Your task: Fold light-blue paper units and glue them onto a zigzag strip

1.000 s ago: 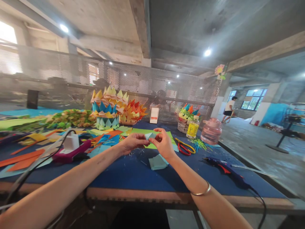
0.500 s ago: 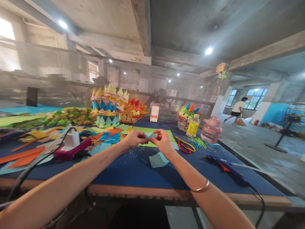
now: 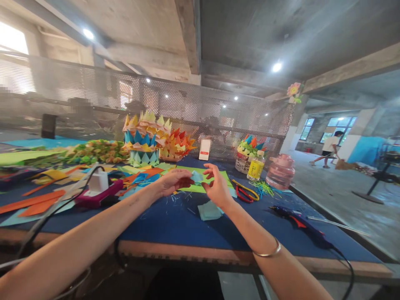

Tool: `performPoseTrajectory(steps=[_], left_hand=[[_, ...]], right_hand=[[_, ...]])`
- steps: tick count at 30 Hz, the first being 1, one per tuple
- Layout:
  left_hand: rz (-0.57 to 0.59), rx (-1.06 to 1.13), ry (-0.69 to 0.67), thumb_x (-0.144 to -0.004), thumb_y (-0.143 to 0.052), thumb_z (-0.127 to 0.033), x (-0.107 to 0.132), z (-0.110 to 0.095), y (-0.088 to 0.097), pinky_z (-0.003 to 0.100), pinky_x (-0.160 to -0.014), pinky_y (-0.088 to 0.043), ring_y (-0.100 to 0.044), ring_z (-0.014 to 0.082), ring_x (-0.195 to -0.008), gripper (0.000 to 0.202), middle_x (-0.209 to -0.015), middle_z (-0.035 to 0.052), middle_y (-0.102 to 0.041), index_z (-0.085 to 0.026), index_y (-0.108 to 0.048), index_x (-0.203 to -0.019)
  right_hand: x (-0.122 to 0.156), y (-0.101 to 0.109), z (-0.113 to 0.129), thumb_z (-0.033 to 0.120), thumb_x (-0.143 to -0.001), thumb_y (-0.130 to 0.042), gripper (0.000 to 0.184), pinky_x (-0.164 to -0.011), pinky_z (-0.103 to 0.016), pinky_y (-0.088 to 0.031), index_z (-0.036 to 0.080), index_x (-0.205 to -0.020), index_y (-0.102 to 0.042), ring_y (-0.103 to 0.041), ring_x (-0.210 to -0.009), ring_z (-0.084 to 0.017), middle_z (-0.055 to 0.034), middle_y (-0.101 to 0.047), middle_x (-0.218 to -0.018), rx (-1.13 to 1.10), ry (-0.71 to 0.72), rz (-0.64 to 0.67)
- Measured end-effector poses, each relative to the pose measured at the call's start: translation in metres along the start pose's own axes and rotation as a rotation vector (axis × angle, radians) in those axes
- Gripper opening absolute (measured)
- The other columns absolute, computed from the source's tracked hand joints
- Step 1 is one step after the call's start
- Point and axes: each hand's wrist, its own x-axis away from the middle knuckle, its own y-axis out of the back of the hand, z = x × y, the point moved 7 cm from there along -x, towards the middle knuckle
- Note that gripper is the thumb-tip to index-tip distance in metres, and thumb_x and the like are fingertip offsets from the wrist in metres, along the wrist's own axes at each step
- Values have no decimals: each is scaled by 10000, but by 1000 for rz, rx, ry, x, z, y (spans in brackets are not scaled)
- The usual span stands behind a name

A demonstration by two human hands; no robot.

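Observation:
My left hand [image 3: 176, 182] pinches a small folded piece of light blue paper [image 3: 196, 177] at its fingertips, above the table. Just to the right, my right hand [image 3: 216, 185] has thumb and fingers apart, close to the paper's right side, with nothing held. Under the hands lies a sheet of lime green paper [image 3: 223, 177]. A stack of light blue paper squares [image 3: 209, 211] rests on the blue tabletop [image 3: 168, 223] below my right hand. Scissors with red and yellow handles [image 3: 246, 193] lie to the right of that hand.
At right are a glue gun [image 3: 301, 223], a pink water jug [image 3: 281, 171] and a yellow-labelled bottle [image 3: 256, 166]. Folded-paper baskets [image 3: 143, 157] stand behind. Paper strips [image 3: 43, 204] and a magenta power strip [image 3: 98, 198] lie left. A person [image 3: 328, 148] sweeps the floor far right.
My right hand has let go of the folded paper and opened its fingers. The paper stays in my left hand, turned differently. The view has shifted slightly left.

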Motion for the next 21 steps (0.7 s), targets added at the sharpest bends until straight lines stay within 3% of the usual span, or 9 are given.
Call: performPoseTrajectory(steps=[2, 6, 16, 21], left_hand=[[31, 8, 30, -611, -738, -218, 1, 1, -2, 245, -633, -482, -635, 140, -637, 157, -618, 22, -657, -136, -607, -641], [74, 17, 56, -617, -750, -214, 3, 3, -5, 215, -600, -481, -636, 125, -611, 156, -595, 8, -651, -134, -619, -647], [36, 23, 42, -715, -703, -207, -1, 7, -4, 201, -570, -485, -623, 104, -573, 116, -606, 15, -670, -134, -624, -671], [52, 21, 35, -643, -763, -178, 0, 7, -6, 195, -580, -482, -606, 87, -563, 139, -627, 6, -662, -126, -646, -697]], right_hand=[[-1, 4, 7, 39, -708, -562, 506, -705, -296, -467, 250, -1167, -523, -537, -851, -176, -59, -584, -1009, 58, 68, 2], [-1, 4, 20, 109, -775, -591, 231, -797, -326, -436, 275, -892, -701, -521, -873, -187, -36, -611, -926, 153, 195, 56], [0, 1, 28, 218, -792, -644, 102, -746, -314, -432, 263, -809, -734, -500, -829, -193, -40, -635, -884, 276, 277, 81], [0, 1, 28, 281, -796, -648, 91, -732, -308, -429, 257, -770, -731, -517, -787, -185, -37, -651, -825, 265, 271, 86]])
